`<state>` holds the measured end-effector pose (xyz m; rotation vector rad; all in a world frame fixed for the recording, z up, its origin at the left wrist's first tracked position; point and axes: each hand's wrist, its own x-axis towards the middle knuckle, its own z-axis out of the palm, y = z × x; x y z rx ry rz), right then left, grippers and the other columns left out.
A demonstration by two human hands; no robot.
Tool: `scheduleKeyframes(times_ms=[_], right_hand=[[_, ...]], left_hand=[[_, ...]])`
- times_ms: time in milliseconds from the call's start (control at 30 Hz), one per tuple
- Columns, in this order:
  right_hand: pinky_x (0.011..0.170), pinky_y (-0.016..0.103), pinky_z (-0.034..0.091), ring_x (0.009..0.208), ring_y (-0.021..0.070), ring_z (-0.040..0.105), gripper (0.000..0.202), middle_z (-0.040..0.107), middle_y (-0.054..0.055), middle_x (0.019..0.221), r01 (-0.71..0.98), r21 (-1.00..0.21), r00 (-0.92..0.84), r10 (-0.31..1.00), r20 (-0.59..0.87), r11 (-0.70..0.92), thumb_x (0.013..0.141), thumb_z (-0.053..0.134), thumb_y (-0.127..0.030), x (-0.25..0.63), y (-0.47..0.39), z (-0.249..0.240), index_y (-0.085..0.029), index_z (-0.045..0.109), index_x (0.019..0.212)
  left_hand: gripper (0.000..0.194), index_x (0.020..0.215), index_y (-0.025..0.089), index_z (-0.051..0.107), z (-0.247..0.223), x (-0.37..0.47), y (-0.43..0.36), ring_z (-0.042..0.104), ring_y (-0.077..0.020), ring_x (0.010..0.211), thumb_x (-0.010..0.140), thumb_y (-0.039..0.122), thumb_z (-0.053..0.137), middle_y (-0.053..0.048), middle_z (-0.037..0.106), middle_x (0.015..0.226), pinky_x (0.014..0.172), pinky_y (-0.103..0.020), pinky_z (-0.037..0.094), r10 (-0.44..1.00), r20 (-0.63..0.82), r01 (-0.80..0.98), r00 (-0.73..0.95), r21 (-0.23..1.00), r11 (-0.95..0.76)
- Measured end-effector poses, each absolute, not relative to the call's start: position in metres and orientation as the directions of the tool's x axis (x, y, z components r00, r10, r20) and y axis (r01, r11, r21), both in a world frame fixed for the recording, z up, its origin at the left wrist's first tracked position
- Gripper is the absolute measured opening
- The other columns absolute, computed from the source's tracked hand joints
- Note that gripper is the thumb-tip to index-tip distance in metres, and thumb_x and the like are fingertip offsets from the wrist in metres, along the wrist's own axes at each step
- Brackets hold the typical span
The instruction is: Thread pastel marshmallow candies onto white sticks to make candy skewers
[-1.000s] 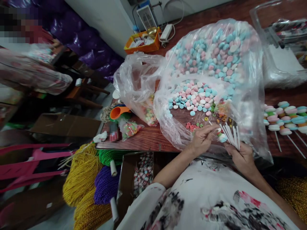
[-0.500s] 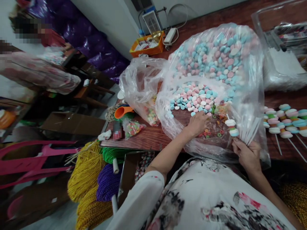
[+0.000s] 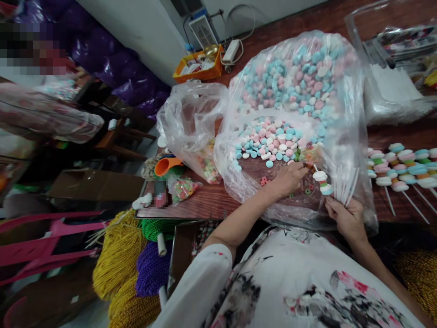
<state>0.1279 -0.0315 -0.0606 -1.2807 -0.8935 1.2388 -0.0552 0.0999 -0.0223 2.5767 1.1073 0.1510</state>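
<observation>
My right hand (image 3: 346,218) is closed around a fan of white sticks (image 3: 343,187) and one skewer (image 3: 322,182) threaded with white, green, orange and blue candies. To its left, my left hand (image 3: 290,179) reaches over the opened plastic bag, fingers bent and close together at the small ring candies (image 3: 309,189). Its fingertips are too small to show what they hold. Pink, blue and white round candies (image 3: 273,141) lie just beyond that hand, and many more fill the clear bag (image 3: 293,73).
Finished candy skewers (image 3: 406,168) lie at the right, below a clear tray (image 3: 392,91). A smaller bag (image 3: 194,114), an orange scoop (image 3: 167,166) and an orange basket (image 3: 198,68) stand left. Yellow cord bundles (image 3: 119,255) are beside the table. Another person (image 3: 51,109) is at far left.
My left hand has moved right, from the round candies to the ring candies. My right hand still holds the sticks and the skewer. The view has shifted slightly.
</observation>
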Motion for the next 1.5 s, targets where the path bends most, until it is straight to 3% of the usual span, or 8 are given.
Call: scheduleKeyframes(times_ms=[100, 267, 500, 633, 833, 1033, 1267, 1500], right_hand=[[0.047, 0.026, 0.025, 0.050, 0.0083, 0.036, 0.042, 0.041, -0.005, 0.055, -0.143, -0.983, 0.175, 0.975, -0.140, -0.116, 0.091, 0.071, -0.038, 0.127, -0.032, -0.061, -0.019, 0.048, 0.061], [0.046, 0.025, 0.025, 0.049, 0.0084, 0.036, 0.039, 0.042, -0.005, 0.056, -0.124, -0.989, 0.187, 0.976, -0.108, -0.086, 0.091, 0.071, -0.036, 0.126, -0.035, -0.049, -0.020, 0.050, 0.062], [0.053, 0.026, 0.033, 0.053, 0.0102, 0.040, 0.035, 0.044, -0.004, 0.057, 0.147, -0.987, -0.068, 0.996, 0.054, 0.063, 0.096, 0.063, -0.029, 0.118, -0.043, -0.025, -0.020, 0.052, 0.065], [0.052, 0.026, 0.031, 0.052, 0.0102, 0.039, 0.027, 0.042, -0.005, 0.058, 0.303, -0.937, -0.169, 0.977, 0.128, 0.175, 0.097, 0.060, -0.027, 0.111, -0.039, -0.011, -0.020, 0.057, 0.071], [0.049, 0.026, 0.031, 0.045, 0.0106, 0.041, 0.016, 0.049, -0.005, 0.056, 0.490, -0.811, -0.225, 0.945, 0.238, 0.321, 0.097, 0.056, -0.023, 0.107, -0.034, -0.004, -0.021, 0.067, 0.086], [0.052, 0.026, 0.033, 0.046, 0.0115, 0.047, 0.015, 0.055, -0.003, 0.057, 0.521, -0.773, -0.252, 0.930, 0.268, 0.363, 0.095, 0.056, -0.020, 0.108, -0.035, -0.009, -0.021, 0.067, 0.084], [0.053, 0.025, 0.032, 0.051, 0.0104, 0.041, 0.018, 0.044, -0.005, 0.059, 0.418, -0.892, -0.066, 0.985, 0.160, 0.173, 0.097, 0.060, -0.027, 0.106, -0.037, -0.018, -0.020, 0.062, 0.080], [0.052, 0.025, 0.031, 0.053, 0.0088, 0.038, 0.031, 0.043, -0.006, 0.060, 0.213, -0.969, -0.075, 0.991, 0.108, 0.122, 0.096, 0.062, -0.025, 0.092, -0.042, -0.035, -0.021, 0.048, 0.069]], left_hand=[[0.017, 0.098, 0.015, 0.071, -0.029, -0.058, 0.098, 0.064, -0.0240, 0.100, 0.093, 0.015, 0.055, -0.013, 0.069, 0.101, 0.091, -0.037, 0.053, 0.721, 0.052, 0.643, 0.691, 0.412, -0.646], [0.015, 0.073, 0.017, 0.064, -0.027, -0.070, 0.083, 0.067, -0.0151, 0.076, 0.083, 0.025, 0.072, -0.005, 0.072, 0.082, 0.072, -0.029, 0.055, 0.879, 0.260, 0.253, 0.399, 0.891, -0.378], [0.044, 0.089, 0.016, 0.070, 0.004, -0.098, 0.052, 0.067, -0.0118, 0.054, 0.066, 0.046, 0.092, 0.001, 0.072, 0.070, 0.048, -0.021, 0.052, 0.984, -0.115, -0.337, 0.136, 0.929, 0.156], [0.039, 0.080, 0.017, 0.075, 0.005, -0.106, 0.040, 0.067, -0.0108, 0.058, 0.067, 0.049, 0.092, -0.001, 0.074, 0.073, 0.053, -0.022, 0.055, 1.000, 0.000, -0.307, 0.007, 0.952, 0.002], [0.015, 0.083, 0.020, 0.079, 0.004, -0.117, 0.033, 0.073, -0.0150, 0.077, 0.081, 0.034, 0.085, -0.004, 0.078, 0.082, 0.073, -0.028, 0.060, 0.889, 0.458, 0.148, 0.026, 0.877, -0.456], [0.011, 0.087, 0.021, 0.079, -0.009, -0.116, 0.032, 0.075, -0.0165, 0.084, 0.088, 0.032, 0.077, -0.006, 0.080, 0.087, 0.080, -0.032, 0.061, 0.844, 0.532, 0.270, 0.072, 0.804, -0.530], [0.026, 0.081, 0.021, 0.080, -0.016, -0.094, 0.025, 0.073, -0.0147, 0.079, 0.078, 0.047, 0.085, -0.003, 0.079, 0.084, 0.078, -0.030, 0.060, 0.981, 0.088, -0.191, -0.174, 0.974, -0.122], [0.037, 0.080, 0.019, 0.073, -0.003, -0.081, 0.025, 0.072, -0.0126, 0.076, 0.053, 0.028, 0.097, 0.002, 0.077, 0.081, 0.074, -0.025, 0.058, 0.942, -0.336, -0.625, -0.006, 0.737, 0.258]])
